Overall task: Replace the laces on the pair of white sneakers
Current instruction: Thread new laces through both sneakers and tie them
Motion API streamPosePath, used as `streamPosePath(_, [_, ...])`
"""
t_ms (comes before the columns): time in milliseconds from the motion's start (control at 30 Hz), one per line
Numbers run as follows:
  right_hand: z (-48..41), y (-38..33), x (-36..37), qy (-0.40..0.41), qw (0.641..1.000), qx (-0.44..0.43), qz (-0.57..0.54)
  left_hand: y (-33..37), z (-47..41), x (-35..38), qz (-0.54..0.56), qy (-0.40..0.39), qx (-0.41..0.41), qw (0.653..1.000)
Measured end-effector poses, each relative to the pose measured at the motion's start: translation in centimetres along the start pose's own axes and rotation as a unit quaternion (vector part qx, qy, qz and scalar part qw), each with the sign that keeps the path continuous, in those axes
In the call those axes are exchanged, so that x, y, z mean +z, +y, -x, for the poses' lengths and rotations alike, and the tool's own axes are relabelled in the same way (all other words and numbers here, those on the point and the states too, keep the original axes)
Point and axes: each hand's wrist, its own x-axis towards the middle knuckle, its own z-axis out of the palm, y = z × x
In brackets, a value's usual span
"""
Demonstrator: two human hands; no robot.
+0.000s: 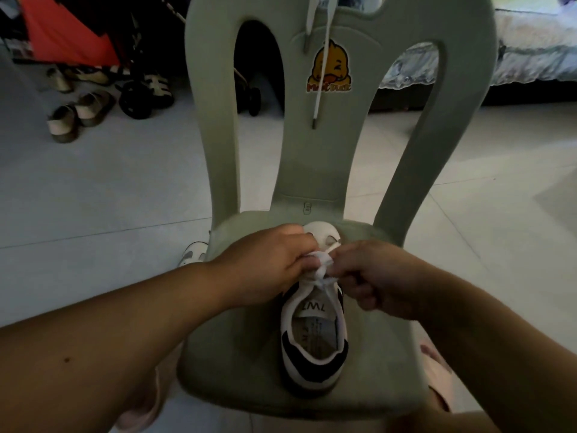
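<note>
Roughly "TWZ" labels sneaker [307, 368] tongue [315, 307] below pinched lace [323, 261].

white-and-black sneaker [313, 339], sage-green chair [249, 354]

The middle of the sneaker [313, 364] on the chair seat [243, 354] was covered by the left hand [265, 264] and the right hand [374, 276], so most of the lace [324, 261] pinched there could not be made out. A second sneaker [193, 253] at centre left was largely hidden behind the seat. The spare lace [317, 98] on the chair back [312, 170] was cut off by the top edge, and the insole label [315, 335] was too small to be read.
</note>
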Motion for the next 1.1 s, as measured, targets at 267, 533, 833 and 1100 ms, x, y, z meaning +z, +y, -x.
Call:
streamPosePath(267, [-0.7, 0.5, -0.1, -0.119, 0.962, 0.033, -0.244, 0.2, 0.6, -0.6, 0.012, 0.115, -0.015, 0.993])
streamPosePath(533, [0.1, -0.5, 0.6, 0.161, 0.982, -0.089, 0.047, 1.5, 0.4, 0.1, -0.032, 0.093, 0.007, 0.995])
streamPosePath(833, [-0.2, 0.0, -0.7, 0.258, 0.937, -0.147, 0.186, -0.1, 1.6, -0.4, -0.023, 0.037, 0.024, 0.999])
streamPosePath(1100, [0.1, 1.1, -1.9, 0.256, 0.941, -0.115, 0.187, -2.1, 2.6, -0.9, -0.074, -0.045, 0.001, 0.996])
